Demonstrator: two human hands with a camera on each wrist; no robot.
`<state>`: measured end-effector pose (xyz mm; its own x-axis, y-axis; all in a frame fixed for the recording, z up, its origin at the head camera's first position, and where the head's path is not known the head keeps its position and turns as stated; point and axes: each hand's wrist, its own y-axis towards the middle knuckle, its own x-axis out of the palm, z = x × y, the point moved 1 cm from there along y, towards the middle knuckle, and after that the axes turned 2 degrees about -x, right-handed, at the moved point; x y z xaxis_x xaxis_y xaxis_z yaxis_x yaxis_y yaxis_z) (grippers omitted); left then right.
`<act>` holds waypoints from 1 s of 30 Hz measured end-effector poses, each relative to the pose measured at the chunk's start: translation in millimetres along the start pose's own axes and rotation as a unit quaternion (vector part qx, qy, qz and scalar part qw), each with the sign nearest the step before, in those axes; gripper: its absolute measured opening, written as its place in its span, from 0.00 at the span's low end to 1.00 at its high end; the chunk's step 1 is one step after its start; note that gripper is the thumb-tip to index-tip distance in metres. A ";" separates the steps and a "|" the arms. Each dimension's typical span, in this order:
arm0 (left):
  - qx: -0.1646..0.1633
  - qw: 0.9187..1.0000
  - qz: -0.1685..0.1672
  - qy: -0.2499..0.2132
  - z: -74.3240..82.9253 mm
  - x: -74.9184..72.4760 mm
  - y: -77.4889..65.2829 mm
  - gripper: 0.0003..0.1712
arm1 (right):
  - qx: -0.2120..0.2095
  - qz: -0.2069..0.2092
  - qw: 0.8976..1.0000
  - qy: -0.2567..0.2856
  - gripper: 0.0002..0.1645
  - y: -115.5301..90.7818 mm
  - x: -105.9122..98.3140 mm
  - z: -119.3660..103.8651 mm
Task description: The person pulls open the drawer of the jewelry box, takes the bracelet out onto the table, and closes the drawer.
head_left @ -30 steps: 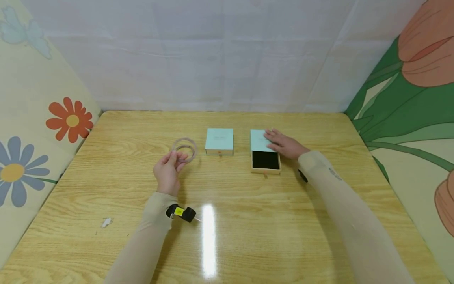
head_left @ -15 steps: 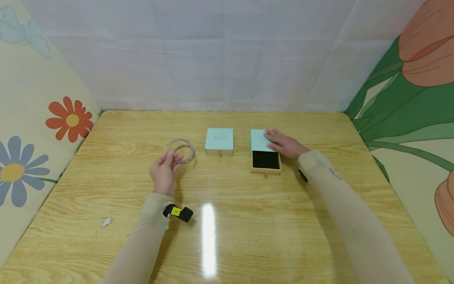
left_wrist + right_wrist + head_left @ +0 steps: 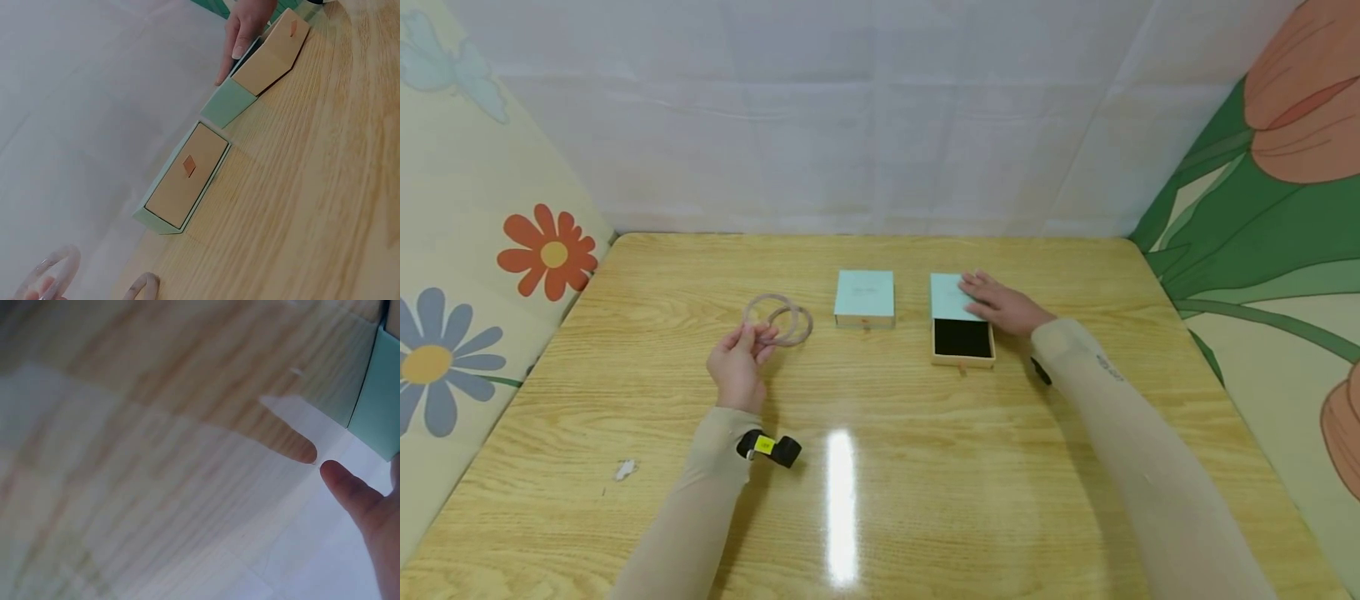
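My left hand (image 3: 739,371) pinches a pale translucent bangle (image 3: 765,297) between thumb and fingers, holding it tilted up. Partly overlapped by it in the head view, a second, darker bangle (image 3: 808,323) lies on the table; the left wrist view shows the held bangle (image 3: 73,262) and the other bangle (image 3: 148,279) apart. My right hand (image 3: 1006,309) rests with extended fingers on the mint-green cover of the right-hand drawer box (image 3: 946,293). That box's drawer (image 3: 962,362) is pulled out toward me, baring a black lining.
A second mint-green drawer box (image 3: 865,293), its drawer in, stands between the bangles and the right-hand box. A small whitish patch (image 3: 625,469) marks the wooden table (image 3: 925,483) at left. A white cloth wall (image 3: 865,125) rises behind the table's back edge.
My left hand has shifted left with its bangle, uncovering more of the bangle lying on the table. The right hand and both boxes have stayed put.
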<state>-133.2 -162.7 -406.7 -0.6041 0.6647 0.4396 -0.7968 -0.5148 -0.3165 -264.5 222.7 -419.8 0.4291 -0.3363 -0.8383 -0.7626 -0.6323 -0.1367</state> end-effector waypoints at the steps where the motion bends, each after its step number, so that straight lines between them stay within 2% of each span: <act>1: -0.001 1.000 0.002 0.000 0.4 -0.8 0.6 0.10 | 0.000 0.000 1.000 0.000 0.36 0.1 0.0 0.1; 12: 0.002 1.000 0.016 -0.017 4.9 -6.6 4.3 0.08 | -0.001 -0.002 1.000 -0.003 0.36 0.4 -0.7 0.6; 20: -0.006 0.998 0.027 -0.050 7.7 -11.3 7.4 0.05 | -0.004 -0.001 1.000 -0.003 0.36 1.4 -0.7 0.9; 27: 0.006 0.999 0.033 -0.037 9.1 -16.4 9.7 0.08 | -0.005 -0.002 1.000 -0.002 0.36 0.2 -1.0 0.1; 30: -0.001 0.999 0.036 -0.038 10.0 -18.1 10.8 0.08 | -0.001 -0.001 1.000 -0.001 0.36 -0.8 -0.7 0.1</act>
<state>-130.7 -185.7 -409.6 -0.6576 0.5819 0.4786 -0.7507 -0.5596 -0.3511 -264.2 223.5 -419.2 0.4297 -0.3332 -0.8392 -0.7602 -0.6350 -0.1372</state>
